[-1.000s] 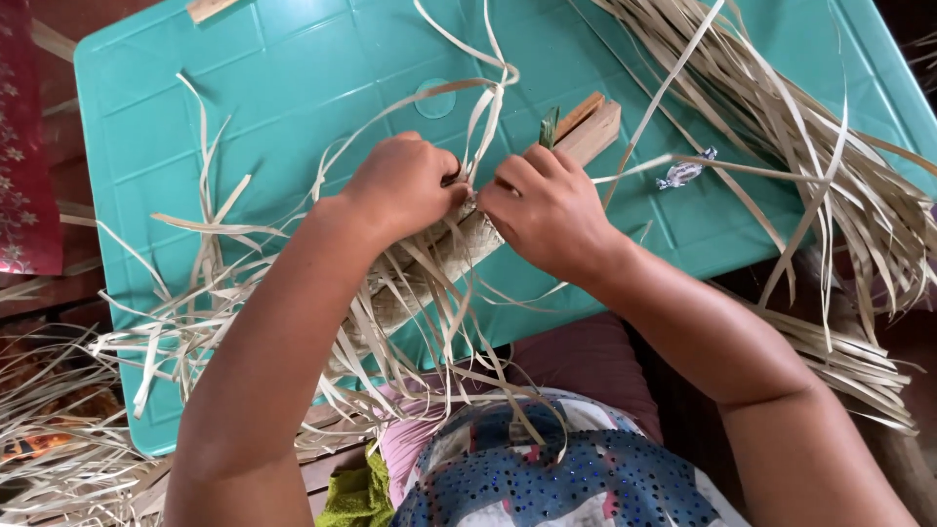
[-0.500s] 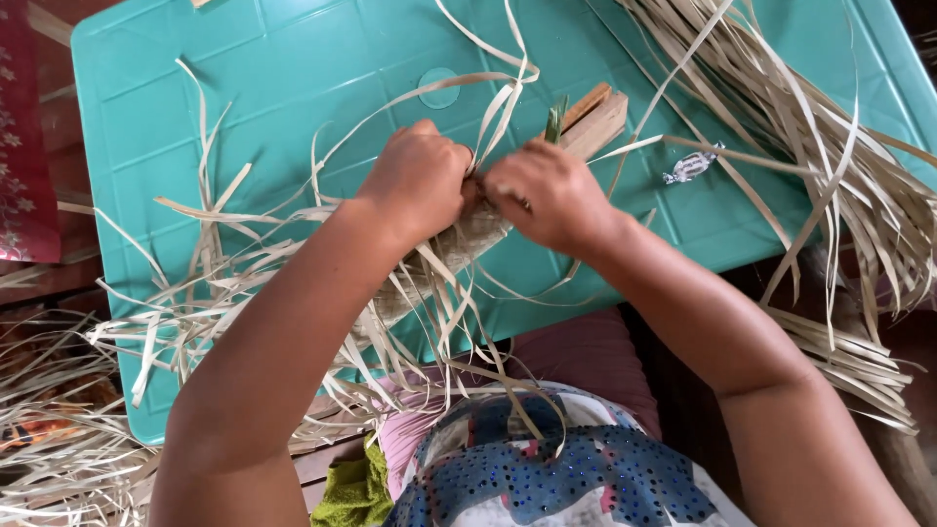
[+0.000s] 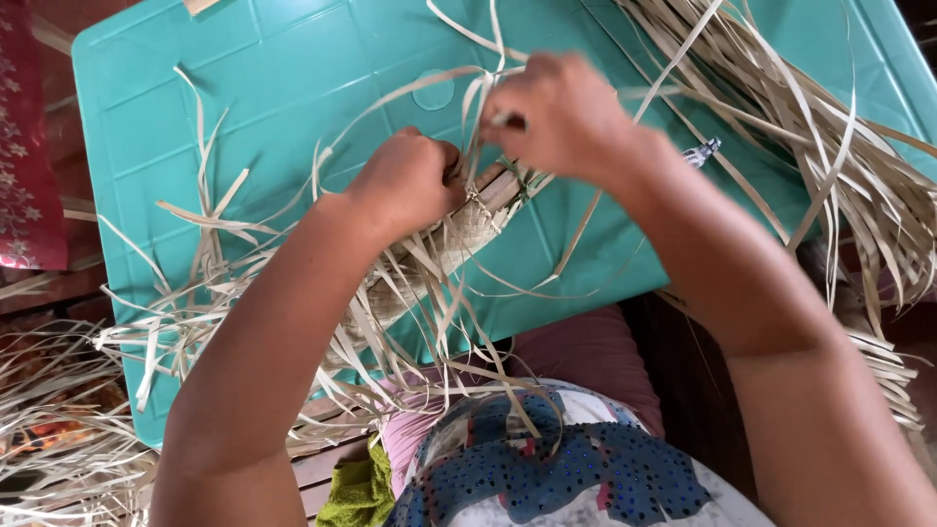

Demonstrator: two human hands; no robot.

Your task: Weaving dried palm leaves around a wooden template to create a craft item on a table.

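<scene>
A narrow woven band of pale dried leaf strips (image 3: 444, 252) lies slanted across a turquoise plastic table (image 3: 273, 107), wrapped on a wooden stick whose end shows by my hands. My left hand (image 3: 410, 185) is clenched around the woven band near its upper end. My right hand (image 3: 556, 112) is raised just above and to the right, pinching a thin strip and pulling it up. Loose strip ends (image 3: 195, 322) fan out from the band toward the lower left.
A thick bundle of loose dried strips (image 3: 830, 146) hangs over the table's right side. A small clear wrapped object (image 3: 705, 152) lies by my right wrist. More strips litter the floor at left (image 3: 49, 439). A dark red patterned cloth (image 3: 24, 146) sits at far left.
My right hand has lifted off the woven band and moved up and away, drawing a strip with it. The left hand has stayed clenched on the band.
</scene>
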